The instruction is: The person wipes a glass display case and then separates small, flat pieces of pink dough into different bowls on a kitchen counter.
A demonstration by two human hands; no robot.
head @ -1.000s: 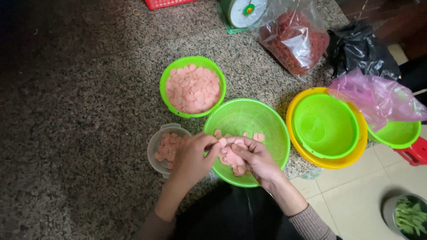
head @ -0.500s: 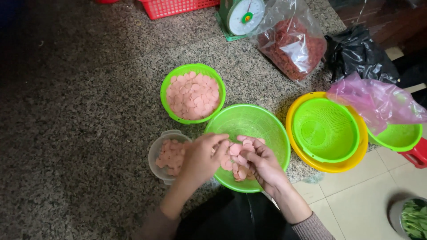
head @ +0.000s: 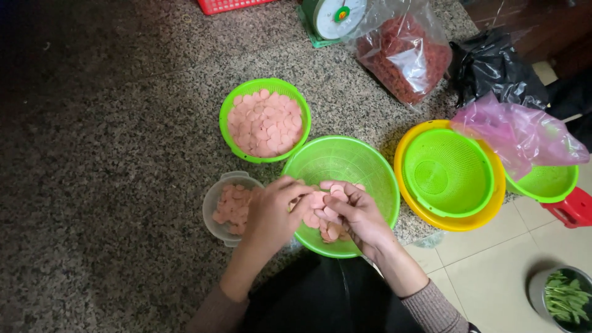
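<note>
Both my hands meet over the near rim of a large green colander on the speckled stone counter. My left hand has its fingers curled on pink sausage slices. Facing it, my right hand cups a small pile of the same slices. More slices lie in the colander beneath them. A clear plastic container with pink slices sits just left of my left hand. Behind it, a smaller green bowl is full of slices.
A green colander nested in a yellow basin stands to the right, beside a pink plastic bag and another green bowl. Scale, bag of red food and black bag at the back. A pot of greens sits on the floor.
My hands have drawn slightly nearer the colander's front rim, still working the slices together. The view has shifted a little; the bowls have stayed put.
</note>
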